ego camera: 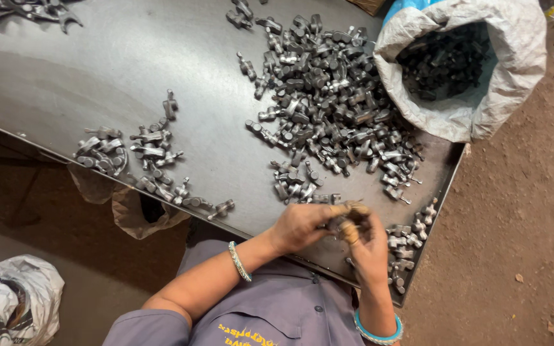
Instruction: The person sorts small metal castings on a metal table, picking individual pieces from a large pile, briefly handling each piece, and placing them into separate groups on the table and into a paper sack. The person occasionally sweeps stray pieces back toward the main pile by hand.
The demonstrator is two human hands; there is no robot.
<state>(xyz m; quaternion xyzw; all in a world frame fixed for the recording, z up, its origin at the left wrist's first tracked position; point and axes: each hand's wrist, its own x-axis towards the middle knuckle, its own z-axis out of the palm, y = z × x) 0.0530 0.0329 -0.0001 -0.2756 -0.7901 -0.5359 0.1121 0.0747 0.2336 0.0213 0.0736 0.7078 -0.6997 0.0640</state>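
- One small dark forged metal part (339,223) is gripped between the left hand (299,225) and the right hand (368,247), at the sheet-metal table's (97,70) near edge, six o'clock from the big heap of like parts (331,102).
- It is best turned slowly above the table, so a slip is caught.
- Checked pieces are best kept apart from the nine-o'clock cluster (142,160).

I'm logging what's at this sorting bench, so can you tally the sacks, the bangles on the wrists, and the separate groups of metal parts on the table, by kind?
Sacks: 2, a white one full of dark parts and a crumpled one on the floor
Bangles: 2, on the left wrist and the right wrist
Groups of metal parts on the table: 5, the large pile, the small near-edge cluster, a corner heap, the few by the right hand, some at the top edge
Total: 9
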